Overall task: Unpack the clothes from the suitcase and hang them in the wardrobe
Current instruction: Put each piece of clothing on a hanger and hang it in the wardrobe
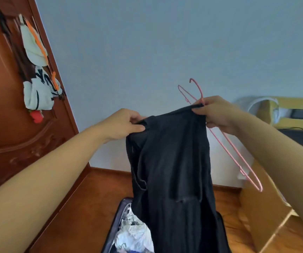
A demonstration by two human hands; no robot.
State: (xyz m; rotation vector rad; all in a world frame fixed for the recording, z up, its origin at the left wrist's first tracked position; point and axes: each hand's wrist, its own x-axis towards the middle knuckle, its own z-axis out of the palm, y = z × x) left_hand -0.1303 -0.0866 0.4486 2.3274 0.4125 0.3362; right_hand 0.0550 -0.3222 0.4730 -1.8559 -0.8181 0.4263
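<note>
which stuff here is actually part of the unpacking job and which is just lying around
Part of the job: black garment held up by left hand and right hand; pink hangers in the right hand; open suitcase with pale clothes inside.

Just lying about: cardboard box; caps on the wooden door; yellow box.
</note>
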